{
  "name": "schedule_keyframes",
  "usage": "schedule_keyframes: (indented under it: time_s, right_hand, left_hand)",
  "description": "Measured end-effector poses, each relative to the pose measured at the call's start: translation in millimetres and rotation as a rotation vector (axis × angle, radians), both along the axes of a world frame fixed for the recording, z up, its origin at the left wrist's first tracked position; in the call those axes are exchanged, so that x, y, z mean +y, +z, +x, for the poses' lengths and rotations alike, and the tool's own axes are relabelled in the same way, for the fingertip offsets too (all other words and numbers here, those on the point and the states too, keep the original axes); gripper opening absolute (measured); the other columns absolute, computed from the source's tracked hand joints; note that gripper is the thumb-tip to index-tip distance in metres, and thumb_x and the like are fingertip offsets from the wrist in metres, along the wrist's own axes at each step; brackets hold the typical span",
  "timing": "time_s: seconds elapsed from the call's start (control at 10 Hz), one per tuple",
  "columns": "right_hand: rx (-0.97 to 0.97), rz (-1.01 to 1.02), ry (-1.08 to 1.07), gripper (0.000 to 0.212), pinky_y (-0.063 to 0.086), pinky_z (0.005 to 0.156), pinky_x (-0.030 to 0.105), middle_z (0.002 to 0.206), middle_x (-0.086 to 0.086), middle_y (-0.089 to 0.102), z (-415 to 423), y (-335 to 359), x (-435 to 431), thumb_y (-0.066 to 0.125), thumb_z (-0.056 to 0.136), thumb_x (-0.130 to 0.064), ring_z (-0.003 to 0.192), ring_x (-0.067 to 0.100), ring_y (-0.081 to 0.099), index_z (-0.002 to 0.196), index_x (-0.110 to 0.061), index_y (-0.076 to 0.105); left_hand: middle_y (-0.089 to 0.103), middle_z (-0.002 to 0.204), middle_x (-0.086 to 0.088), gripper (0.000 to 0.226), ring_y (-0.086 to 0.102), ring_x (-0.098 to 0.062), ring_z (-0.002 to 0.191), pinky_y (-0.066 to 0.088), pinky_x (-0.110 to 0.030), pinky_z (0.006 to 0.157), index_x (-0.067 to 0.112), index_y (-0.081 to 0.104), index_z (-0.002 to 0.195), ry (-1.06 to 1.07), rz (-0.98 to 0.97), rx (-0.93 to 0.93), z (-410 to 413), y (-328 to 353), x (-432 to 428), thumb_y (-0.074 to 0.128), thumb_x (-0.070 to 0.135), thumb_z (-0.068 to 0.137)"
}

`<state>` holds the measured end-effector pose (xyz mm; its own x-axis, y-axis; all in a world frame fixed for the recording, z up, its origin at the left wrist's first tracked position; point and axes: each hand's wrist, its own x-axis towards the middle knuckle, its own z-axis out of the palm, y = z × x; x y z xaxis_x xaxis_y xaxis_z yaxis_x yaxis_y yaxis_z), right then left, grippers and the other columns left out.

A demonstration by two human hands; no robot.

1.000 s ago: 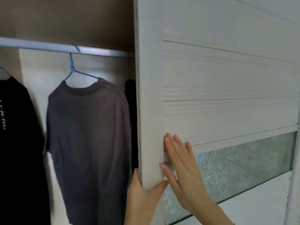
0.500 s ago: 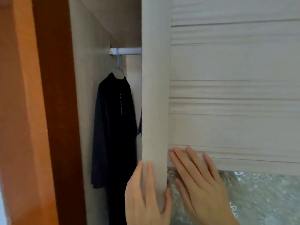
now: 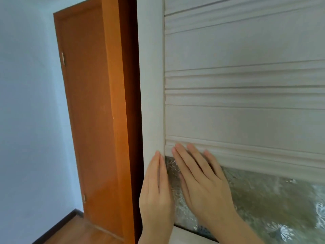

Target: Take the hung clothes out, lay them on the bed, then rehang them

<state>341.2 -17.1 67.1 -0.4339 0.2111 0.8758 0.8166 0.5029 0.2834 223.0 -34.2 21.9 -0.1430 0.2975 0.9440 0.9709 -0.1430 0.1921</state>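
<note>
**Both hands flat on the wardrobe door, clothes out of sight**

Left hand (image 3: 155, 189) lies flat on the door's left stile (image 3: 152, 85) — fingers (image 3: 157, 163) straight and pressed together, pointing up, gripping nothing. Palm sits on the stile face right at its inner edge.

Right hand (image 3: 204, 184) lies flat just beside it on the wardrobe door (image 3: 246, 117), fingers slightly spread and extended, also holding nothing. Its fingertips reach the moulded rail (image 3: 255, 155) that runs across the door; the palm covers the patterned frosted glass panel (image 3: 272, 205) below that rail. The two hands are close, nearly touching at the wrists (exact contact can't be told).

Door itself: pale whitewashed wood with horizontal grooved bands, filling the right part of the view. Its left stile meets the dark reddish-brown side of the wardrobe frame (image 3: 131, 103) — no gap visible between them, so the interior is hidden.

Hung clothes: none visible in this view; where they are can't be told from here.

Left of the wardrobe — an orange-brown room door (image 3: 88, 103) with two hinges on its left edge, a pale blue wall (image 3: 26, 103), dark skirting and a strip of wooden floor (image 3: 73, 231) at the bottom.
</note>
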Motion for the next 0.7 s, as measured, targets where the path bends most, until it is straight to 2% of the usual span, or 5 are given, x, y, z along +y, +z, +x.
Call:
schedule_keyframes:
  time_s: [0.2, 0.4, 0.5, 0.6, 0.7]
  right_hand:
    - [-0.019, -0.043, 0.045, 0.052, 0.027, 0.112, 0.039, 0.146, -0.002, 0.043, -21, 2, 2, 0.049, 0.087, -0.022, 0.138, 0.014, 0.034, 0.138, -0.014, 0.046]
    - [-0.088, -0.16, 0.05, 0.054, 0.025, 0.112, 0.041, 0.147, 0.0, 0.041, -18, 8, -8, 0.044, 0.086, -0.023, 0.139, 0.017, 0.034, 0.138, -0.014, 0.046]
    - [-0.103, -0.283, 0.168, 0.053, 0.024, 0.113, 0.034, 0.147, -0.003, 0.042, -3, 19, -24, 0.046, 0.086, -0.022, 0.139, 0.013, 0.034, 0.139, -0.018, 0.045]
    - [0.035, -0.387, 0.338, 0.045, 0.032, 0.106, 0.016, 0.133, -0.01, 0.056, 22, 32, -39, 0.045, 0.088, -0.024, 0.124, 0.002, 0.048, 0.133, -0.023, 0.052]
    - [0.425, -0.391, 0.442, 0.028, 0.038, 0.081, -0.004, 0.107, -0.029, 0.067, 77, 62, -67, 0.05, 0.088, -0.036, 0.102, -0.015, 0.057, 0.113, -0.038, 0.063]
  left_hand:
    - [0.049, 0.138, -0.019, 0.048, 0.045, -0.023, 0.129, 0.026, -0.024, 0.114, -0.002, 0.039, 0.135, -0.038, -0.004, -0.038, -23, 1, 2, 0.047, 0.009, 0.089]
    - [0.035, 0.144, -0.008, 0.057, 0.037, -0.019, 0.134, 0.016, -0.016, 0.117, 0.001, 0.028, 0.14, -0.136, -0.044, -0.065, -29, -3, 4, 0.052, 0.005, 0.089]
    - [0.023, 0.154, 0.002, 0.058, 0.027, -0.009, 0.14, 0.013, -0.012, 0.116, 0.016, 0.018, 0.148, -0.18, -0.155, -0.06, -36, -2, -6, 0.038, 0.017, 0.094]
    - [0.026, 0.151, 0.01, 0.059, 0.03, -0.003, 0.136, 0.012, -0.005, 0.112, 0.031, 0.013, 0.149, -0.25, -0.171, -0.051, -41, 7, -20, 0.035, 0.027, 0.094]
    - [0.032, 0.145, 0.024, 0.047, 0.031, 0.007, 0.131, 0.031, -0.017, 0.11, 0.04, 0.029, 0.14, -0.372, -0.11, -0.236, -49, 34, -45, 0.036, 0.042, 0.094]
